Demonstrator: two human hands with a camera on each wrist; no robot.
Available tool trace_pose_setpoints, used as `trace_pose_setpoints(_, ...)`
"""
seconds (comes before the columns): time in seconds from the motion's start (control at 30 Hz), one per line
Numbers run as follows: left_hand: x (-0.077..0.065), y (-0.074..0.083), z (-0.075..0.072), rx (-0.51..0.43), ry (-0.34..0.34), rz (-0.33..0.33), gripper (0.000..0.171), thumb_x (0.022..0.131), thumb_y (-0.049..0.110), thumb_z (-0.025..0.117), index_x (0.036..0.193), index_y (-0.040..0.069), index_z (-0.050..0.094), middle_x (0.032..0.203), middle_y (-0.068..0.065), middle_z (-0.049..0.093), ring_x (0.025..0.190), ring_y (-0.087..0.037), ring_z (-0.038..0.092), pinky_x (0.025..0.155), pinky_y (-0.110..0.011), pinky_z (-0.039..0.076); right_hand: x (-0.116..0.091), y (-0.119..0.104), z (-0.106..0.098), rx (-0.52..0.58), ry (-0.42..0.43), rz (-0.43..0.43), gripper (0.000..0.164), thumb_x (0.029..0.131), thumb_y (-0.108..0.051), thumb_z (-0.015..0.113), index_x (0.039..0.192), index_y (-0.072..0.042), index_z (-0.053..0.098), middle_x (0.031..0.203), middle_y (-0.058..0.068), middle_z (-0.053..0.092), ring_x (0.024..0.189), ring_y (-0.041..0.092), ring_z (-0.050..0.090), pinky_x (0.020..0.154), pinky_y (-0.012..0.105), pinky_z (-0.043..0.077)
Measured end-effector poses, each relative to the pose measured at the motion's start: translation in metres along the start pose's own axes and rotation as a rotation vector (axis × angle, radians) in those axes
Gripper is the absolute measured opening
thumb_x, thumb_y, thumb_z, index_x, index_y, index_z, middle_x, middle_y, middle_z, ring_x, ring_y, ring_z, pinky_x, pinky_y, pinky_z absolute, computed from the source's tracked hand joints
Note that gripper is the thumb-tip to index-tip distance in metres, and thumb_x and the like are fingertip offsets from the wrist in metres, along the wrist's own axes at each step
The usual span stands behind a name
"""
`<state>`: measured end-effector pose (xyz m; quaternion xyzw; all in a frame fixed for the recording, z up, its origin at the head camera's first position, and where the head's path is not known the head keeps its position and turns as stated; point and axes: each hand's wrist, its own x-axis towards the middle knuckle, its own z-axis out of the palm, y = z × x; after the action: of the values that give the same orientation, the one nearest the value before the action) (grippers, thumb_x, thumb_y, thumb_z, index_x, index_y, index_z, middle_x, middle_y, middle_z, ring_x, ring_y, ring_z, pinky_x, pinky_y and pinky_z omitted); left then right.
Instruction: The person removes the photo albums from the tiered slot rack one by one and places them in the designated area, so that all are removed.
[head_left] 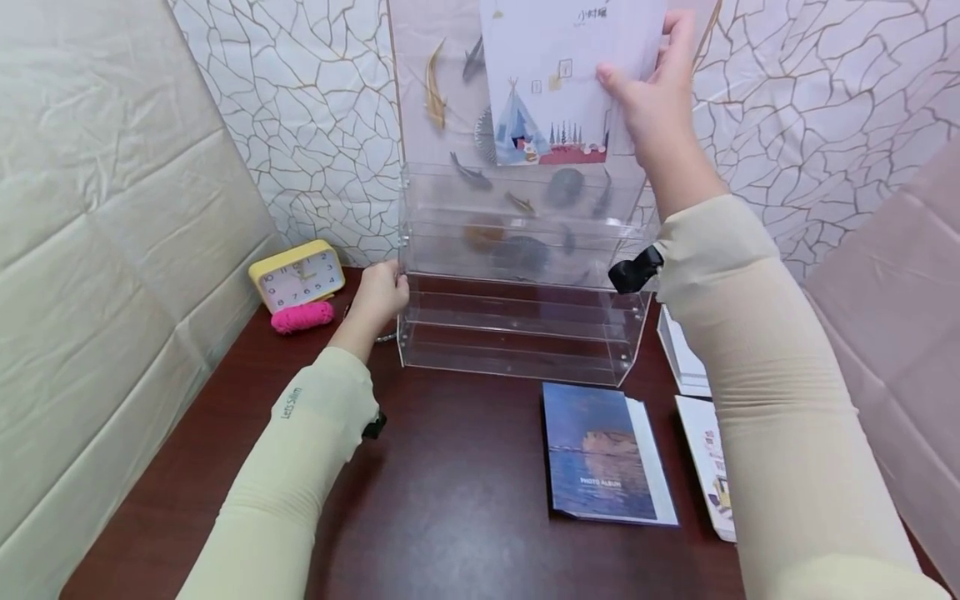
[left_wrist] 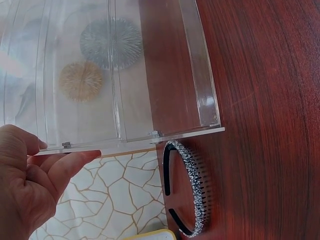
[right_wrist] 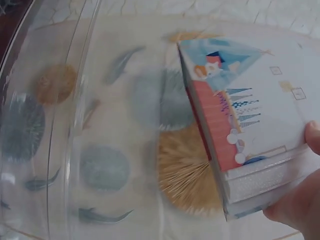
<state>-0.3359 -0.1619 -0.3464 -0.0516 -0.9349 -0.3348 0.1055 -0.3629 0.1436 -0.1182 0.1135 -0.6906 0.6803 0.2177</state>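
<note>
A clear acrylic rack (head_left: 517, 333) with stepped tiers stands at the back of the table. My left hand (head_left: 381, 292) pinches its left side panel; in the left wrist view the thumb and fingers (left_wrist: 75, 162) of that hand lie on either side of the panel's edge. Raised in front of the rack's fish-patterned back, my right hand (head_left: 660, 104) grips a white album (head_left: 555, 92) by its right side. Its cover shows a blue tent and small trees. The right wrist view shows the album's thick spine edge, with the thumb on the cover.
A yellow clock (head_left: 298, 273) and pink yarn (head_left: 302, 317) sit at the left. Beside the rack's left side lies a glittery headband (left_wrist: 192, 185). A blue photo album (head_left: 600, 454), another white album (head_left: 705, 458) and a white box-like object (head_left: 682, 354) lie at the right.
</note>
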Motion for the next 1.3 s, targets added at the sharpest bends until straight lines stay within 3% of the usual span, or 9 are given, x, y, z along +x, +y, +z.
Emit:
trace_pose_setpoints(0.23, 0.0, 0.001, 0.0, 0.006, 0.0, 0.004, 0.017, 0.092, 0.006, 0.046, 0.097, -0.004, 0.059, 0.067, -0.011, 0.05, 0.066, -0.027, 0.049, 0.067, -0.039, 0.044, -0.057, -0.01, -0.005, 0.11, -0.153, -0.069, 0.049, 0.082, 0.004, 0.065, 0.113, -0.014, 0.032, 0.114, 0.016, 0.053, 0.098, 0.031, 0.058, 0.081, 0.038, 0.05)
trace_pose_setpoints(0.47, 0.001, 0.0, 0.0, 0.013, 0.002, 0.0, 0.016, 0.092, 0.005, 0.047, 0.095, -0.006, 0.057, 0.07, -0.013, 0.05, 0.068, -0.028, 0.049, 0.067, -0.039, 0.044, -0.144, 0.032, -0.004, 0.134, -0.226, 0.017, 0.051, 0.085, 0.002, 0.063, 0.119, -0.013, 0.028, 0.121, 0.02, 0.052, 0.1, 0.034, 0.059, 0.075, 0.041, 0.052)
trace_pose_setpoints(0.63, 0.004, -0.001, 0.005, 0.016, -0.013, -0.044, 0.015, 0.094, 0.008, 0.045, 0.089, -0.002, 0.054, 0.068, -0.011, 0.047, 0.063, -0.026, 0.048, 0.06, -0.036, 0.042, -0.206, 0.085, 0.002, 0.088, -0.179, 0.303, 0.048, 0.087, 0.003, 0.059, 0.119, -0.008, 0.026, 0.115, 0.023, 0.054, 0.085, 0.027, 0.064, 0.07, 0.04, 0.054)
trace_pose_setpoints(0.73, 0.004, -0.001, 0.006, 0.02, -0.011, -0.064, 0.017, 0.094, 0.009, 0.046, 0.097, -0.003, 0.057, 0.073, -0.013, 0.053, 0.066, -0.026, 0.051, 0.061, -0.035, 0.044, -0.238, 0.115, 0.009, 0.062, -0.132, 0.495, 0.048, 0.087, 0.003, 0.059, 0.119, -0.005, 0.024, 0.111, 0.025, 0.054, 0.076, 0.023, 0.064, 0.067, 0.039, 0.054)
trace_pose_setpoints(0.83, 0.003, -0.001, 0.005, 0.01, -0.012, -0.067, 0.024, 0.095, 0.009, 0.045, 0.11, -0.004, 0.058, 0.085, -0.017, 0.06, 0.074, -0.028, 0.055, 0.067, -0.038, 0.047, -0.262, 0.142, 0.017, 0.042, -0.112, 0.621, 0.048, 0.087, 0.002, 0.06, 0.119, -0.002, 0.024, 0.107, 0.025, 0.052, 0.072, 0.022, 0.062, 0.065, 0.038, 0.054)
trace_pose_setpoints(0.93, 0.001, -0.002, 0.004, -0.003, -0.025, -0.066, 0.029, 0.096, 0.009, 0.045, 0.119, -0.004, 0.055, 0.096, -0.02, 0.062, 0.081, -0.029, 0.058, 0.072, -0.039, 0.048, -0.284, 0.162, 0.023, 0.013, -0.138, 0.741, 0.048, 0.087, -0.002, 0.061, 0.118, -0.001, 0.025, 0.103, 0.022, 0.051, 0.07, 0.022, 0.061, 0.063, 0.038, 0.053)
trace_pose_setpoints(1.03, 0.0, -0.004, 0.004, -0.008, -0.042, -0.078, 0.03, 0.096, 0.009, 0.043, 0.121, -0.005, 0.054, 0.095, -0.02, 0.062, 0.081, -0.028, 0.059, 0.072, -0.038, 0.048, -0.3, 0.178, 0.027, -0.031, -0.186, 0.806, 0.049, 0.088, -0.005, 0.062, 0.119, 0.001, 0.025, 0.1, 0.022, 0.051, 0.069, 0.023, 0.06, 0.062, 0.038, 0.053)
trace_pose_setpoints(1.17, 0.0, -0.004, 0.004, -0.025, -0.043, -0.083, 0.029, 0.096, 0.009, 0.043, 0.12, -0.005, 0.054, 0.082, -0.017, 0.06, 0.073, -0.026, 0.058, 0.066, -0.036, 0.048, -0.31, 0.19, 0.03, -0.082, -0.207, 0.789, 0.051, 0.088, -0.005, 0.062, 0.118, 0.004, 0.022, 0.1, 0.023, 0.05, 0.069, 0.024, 0.06, 0.063, 0.037, 0.053)
trace_pose_setpoints(1.3, 0.001, -0.002, 0.004, -0.03, -0.037, -0.067, 0.029, 0.096, 0.009, 0.043, 0.118, -0.005, 0.054, 0.081, -0.016, 0.06, 0.072, -0.025, 0.059, 0.065, -0.036, 0.049, -0.312, 0.198, 0.029, -0.129, -0.205, 0.735, 0.042, 0.087, -0.003, 0.062, 0.113, 0.011, 0.032, 0.098, 0.025, 0.052, 0.069, 0.023, 0.061, 0.065, 0.037, 0.053)
